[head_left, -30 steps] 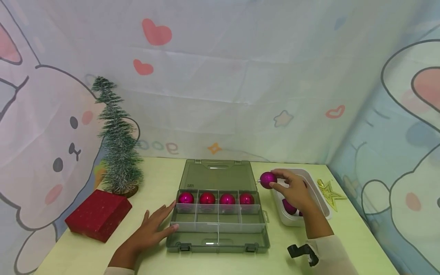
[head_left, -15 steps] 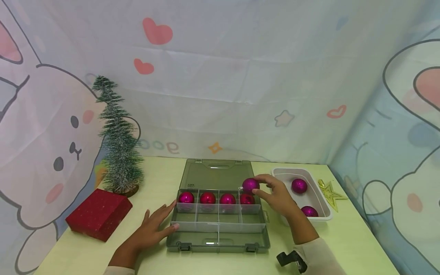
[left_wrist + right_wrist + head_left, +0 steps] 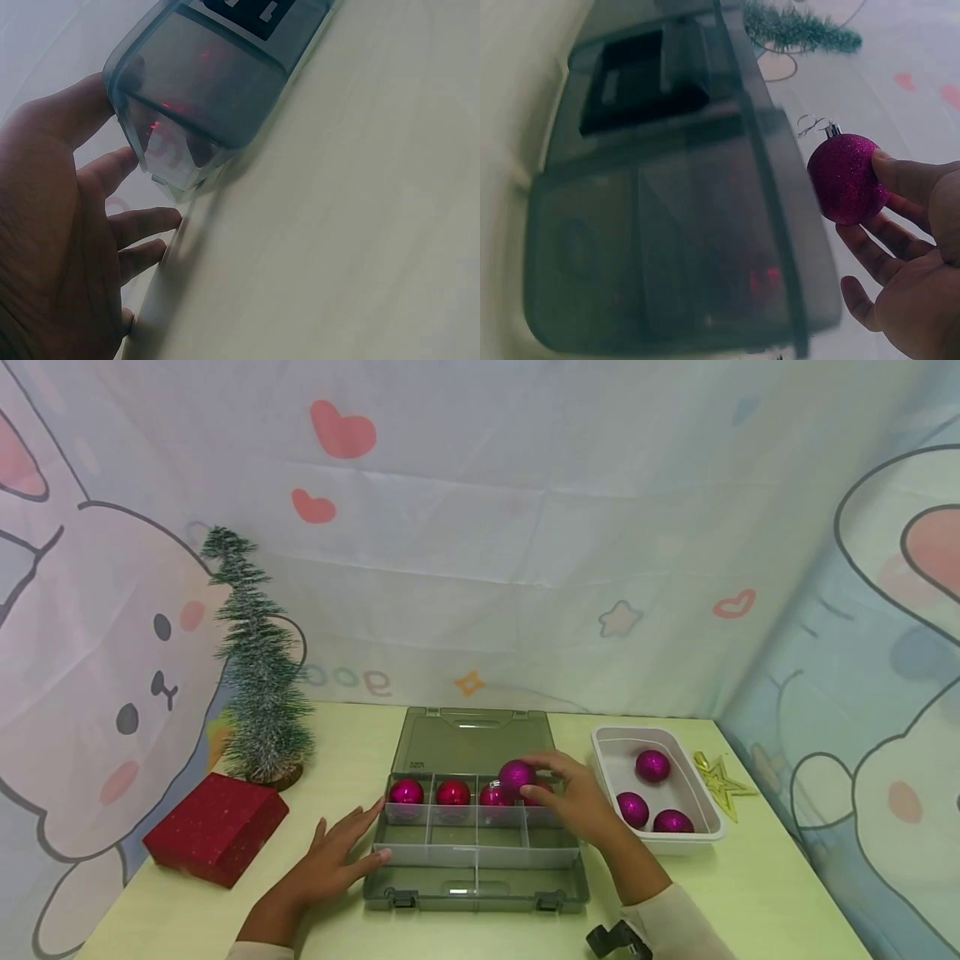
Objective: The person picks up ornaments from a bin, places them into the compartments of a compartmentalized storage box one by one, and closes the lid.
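My right hand [image 3: 573, 797] pinches a purple glitter Christmas bauble [image 3: 847, 180] between thumb and fingers, its silver cap and wire loop pointing away from the palm. In the head view the bauble overlaps the back row of the grey-green divided box [image 3: 427, 878], in front of its raised lid. That row holds shiny baubles: a magenta one [image 3: 406, 792], a red one [image 3: 453, 792], another magenta one [image 3: 493, 794] and one at the right, mostly behind my fingers. With fingers spread, my left hand [image 3: 330, 856] touches the box's left side, thumb at the front corner.
Right of the box stands a white tub [image 3: 611, 747] with glitter baubles [image 3: 652, 766] in it. A gold star [image 3: 722, 787] lies beyond it. On the left are a small frosted tree [image 3: 258, 693] and a red box [image 3: 216, 829]. A printed curtain hangs behind the table.
My right hand has carried the glitter bauble leftward from above the tub to over the box's back row. The tub's remaining baubles show fully now. My left hand has stayed at the box.
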### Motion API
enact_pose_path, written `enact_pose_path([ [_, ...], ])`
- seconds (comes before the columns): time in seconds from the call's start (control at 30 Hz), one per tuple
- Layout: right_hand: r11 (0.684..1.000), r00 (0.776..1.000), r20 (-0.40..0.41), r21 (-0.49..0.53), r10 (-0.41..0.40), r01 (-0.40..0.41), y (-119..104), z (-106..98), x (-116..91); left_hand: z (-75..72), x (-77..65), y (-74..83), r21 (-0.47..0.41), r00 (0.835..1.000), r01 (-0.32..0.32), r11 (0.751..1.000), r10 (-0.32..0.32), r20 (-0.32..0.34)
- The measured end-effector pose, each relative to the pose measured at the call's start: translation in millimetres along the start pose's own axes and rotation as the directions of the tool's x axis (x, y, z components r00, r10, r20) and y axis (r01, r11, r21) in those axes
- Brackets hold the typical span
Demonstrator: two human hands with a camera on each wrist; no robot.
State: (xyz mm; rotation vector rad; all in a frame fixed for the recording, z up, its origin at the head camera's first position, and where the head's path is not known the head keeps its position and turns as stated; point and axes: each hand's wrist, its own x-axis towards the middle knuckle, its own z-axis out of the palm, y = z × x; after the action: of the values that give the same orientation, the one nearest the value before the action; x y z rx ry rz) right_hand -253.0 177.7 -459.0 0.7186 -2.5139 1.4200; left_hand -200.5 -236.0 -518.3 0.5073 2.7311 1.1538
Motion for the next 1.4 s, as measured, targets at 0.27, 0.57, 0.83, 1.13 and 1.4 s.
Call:
enact_pose_path([
  [0.27, 0.999, 1.0, -0.004, 0.036, -0.021, 0.021, -14.1, 21.1, 1.0, -0.4, 0.1, -0.3, 0.011, 1.0, -0.005, 1.0, 0.005, -0.012],
  [0.57, 0.997, 0.998, -0.026, 0.043, -0.058, 0.059, -30.4, 50.4, 1.4, 2.1, 0.2, -0.2, 0.005, 1.0, -0.016, 1.0, 0.016, -0.022],
  [0.83, 0.995, 0.997, 0.006, 0.076, -0.072, 0.072, -41.3, 77.1, 7.4, 1.8, 0.7, -1.9, 0.012, 1.0, -0.022, 1.0, 0.022, -0.02],
  [1.13, 0.994, 0.998, 0.05, 0.108, -0.025, 0.02, -53.7, 105.6, 11.6, 2.9, 0.8, -3.7, 0.015, 0.999, -0.019, 1.0, 0.02, -0.03],
  [1.4, 0.997, 0.995, 0.081, 0.052, -0.054, 0.05, -57.9, 128.0, 11.2, 2.3, 0.2, -1.4, 0.018, 0.999, -0.035, 0.999, 0.035, -0.037],
])
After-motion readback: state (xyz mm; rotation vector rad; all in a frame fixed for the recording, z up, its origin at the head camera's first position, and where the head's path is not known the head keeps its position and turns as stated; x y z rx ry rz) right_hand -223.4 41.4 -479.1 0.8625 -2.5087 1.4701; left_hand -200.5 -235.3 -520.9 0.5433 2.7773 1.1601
